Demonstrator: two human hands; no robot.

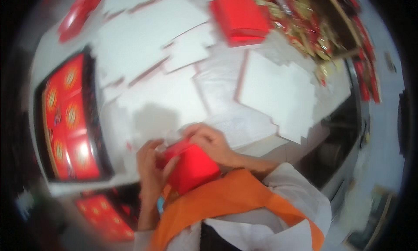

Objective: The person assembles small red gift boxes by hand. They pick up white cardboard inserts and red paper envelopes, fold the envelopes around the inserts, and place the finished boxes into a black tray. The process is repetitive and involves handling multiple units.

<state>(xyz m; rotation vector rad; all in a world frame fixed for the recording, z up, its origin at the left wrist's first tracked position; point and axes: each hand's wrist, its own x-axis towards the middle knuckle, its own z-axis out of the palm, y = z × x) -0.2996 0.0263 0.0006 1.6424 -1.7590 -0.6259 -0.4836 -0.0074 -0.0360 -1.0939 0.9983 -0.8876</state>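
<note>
Orange apron (209, 196); red box (193, 166), table's (122, 168) near edge, gripped by left hand (153, 164) and right hand (211, 144); uneven squeezing could crease it.

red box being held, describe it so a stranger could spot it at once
Start from the orange cloth across the person's front. At its upper edge is the red box, between the left hand and the right hand. Unlike the red stack farther up, it is held.
</note>
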